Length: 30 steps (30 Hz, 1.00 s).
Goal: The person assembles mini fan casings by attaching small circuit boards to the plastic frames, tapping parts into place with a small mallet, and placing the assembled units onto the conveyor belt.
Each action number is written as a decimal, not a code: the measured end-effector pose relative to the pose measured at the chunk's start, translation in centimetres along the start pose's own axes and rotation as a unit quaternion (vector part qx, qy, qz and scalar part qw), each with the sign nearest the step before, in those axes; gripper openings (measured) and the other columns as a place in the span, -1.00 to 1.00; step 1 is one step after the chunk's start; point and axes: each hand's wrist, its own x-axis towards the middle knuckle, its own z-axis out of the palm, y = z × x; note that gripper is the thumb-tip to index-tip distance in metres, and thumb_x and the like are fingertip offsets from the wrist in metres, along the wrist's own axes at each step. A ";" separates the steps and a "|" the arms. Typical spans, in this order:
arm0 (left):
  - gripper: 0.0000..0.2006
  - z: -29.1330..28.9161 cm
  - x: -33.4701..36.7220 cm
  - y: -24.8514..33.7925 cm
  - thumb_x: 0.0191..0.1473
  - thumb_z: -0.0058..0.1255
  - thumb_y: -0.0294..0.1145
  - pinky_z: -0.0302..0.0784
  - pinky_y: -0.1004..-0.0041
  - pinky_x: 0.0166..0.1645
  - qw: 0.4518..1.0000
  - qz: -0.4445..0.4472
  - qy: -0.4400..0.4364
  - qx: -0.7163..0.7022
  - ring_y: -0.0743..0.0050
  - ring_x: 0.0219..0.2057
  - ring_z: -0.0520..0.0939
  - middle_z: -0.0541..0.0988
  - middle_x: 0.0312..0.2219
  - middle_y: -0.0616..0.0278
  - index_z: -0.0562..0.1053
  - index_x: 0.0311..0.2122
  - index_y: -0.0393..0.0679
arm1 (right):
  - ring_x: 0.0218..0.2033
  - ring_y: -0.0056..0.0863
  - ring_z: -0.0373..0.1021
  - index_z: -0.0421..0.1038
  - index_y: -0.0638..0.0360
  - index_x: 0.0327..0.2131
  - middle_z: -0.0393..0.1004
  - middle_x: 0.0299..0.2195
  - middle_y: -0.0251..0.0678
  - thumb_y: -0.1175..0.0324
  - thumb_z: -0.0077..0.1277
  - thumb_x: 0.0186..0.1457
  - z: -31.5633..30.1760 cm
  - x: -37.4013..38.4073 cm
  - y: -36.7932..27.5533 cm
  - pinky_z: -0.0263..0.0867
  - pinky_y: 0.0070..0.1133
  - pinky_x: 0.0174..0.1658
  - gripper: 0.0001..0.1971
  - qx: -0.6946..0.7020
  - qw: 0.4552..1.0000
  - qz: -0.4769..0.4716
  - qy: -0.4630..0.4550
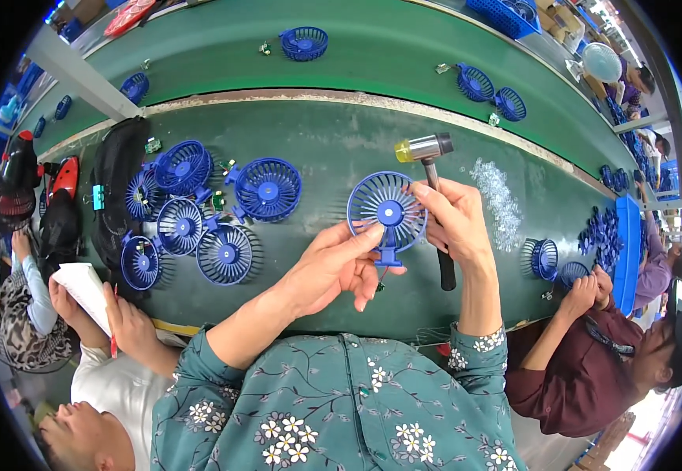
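Blue fan cage (380, 192): resting between both hands, in front of the worker's floral green top (333, 392); its round, slatted face is showing, and its short stem is pointing toward the worker's body.
Left hand (331, 263): reaching across from the lower left; its thumb is pressing on the cage near the hub, closing the grip from that side, while the other fingers are curling loosely below the stem.
Right hand (460, 220): pinching the cage's right rim between thumb and forefinger; the remaining fingers are folding inward.
Hammer (426, 147): showing a yellow-and-black head beyond the right hand; its dark handle is passing behind the fingers, and from where I am standing I cannot tell whether they are gripping it.
Green table (341, 141): carrying six more cages (268, 190) on the left, with small circuit boards (217, 201) lying among them; a heap of clear pieces (499, 208) is lying right of the hammer.
Green belt (380, 63): running along the far side, bearing another cage (304, 45).
Co-workers: one in dark red (564, 385) is bending over a cage (574, 273) at the right; one in white (129, 392) is holding white paper (85, 290) at the left.
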 end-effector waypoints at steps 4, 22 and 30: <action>-0.66 0.1 0.1 -0.2 0.32 -0.20 -0.21 0.54 0.46 -0.58 1.000 0.012 -0.012 -0.016 0.42 -0.63 0.57 0.56 -0.23 -0.28 0.28 0.02 -0.26 | -0.79 -0.86 0.03 0.49 0.29 -0.36 0.20 -0.75 -0.61 0.19 0.14 0.14 0.5 0.7 -0.2 -0.14 -0.73 -0.73 -0.71 -0.017 1.000 -0.003 -0.004; -0.77 -0.3 0.9 -0.5 0.22 -0.04 -0.40 0.49 0.57 -0.65 0.983 0.128 0.073 -0.108 0.60 -0.62 0.52 0.61 -0.35 0.02 0.38 -0.07 -0.27 | -0.36 -0.74 0.35 0.43 0.37 -0.06 0.51 -0.29 -0.41 0.39 0.17 0.12 4.6 -5.2 2.3 0.32 -0.68 -0.35 -0.66 -0.002 0.999 -0.011 -0.031; -0.68 -1.8 0.7 -0.3 0.20 0.00 -0.40 0.51 0.55 -0.66 0.982 0.166 0.077 -0.042 0.44 -0.48 0.62 0.57 -0.18 -0.03 0.32 0.01 -0.28 | -0.50 -0.68 0.27 0.46 0.26 -0.11 0.43 -0.48 -0.38 0.44 0.18 -0.01 3.5 -4.6 -0.7 0.24 -0.59 -0.43 -0.66 -0.288 0.957 -0.024 -0.015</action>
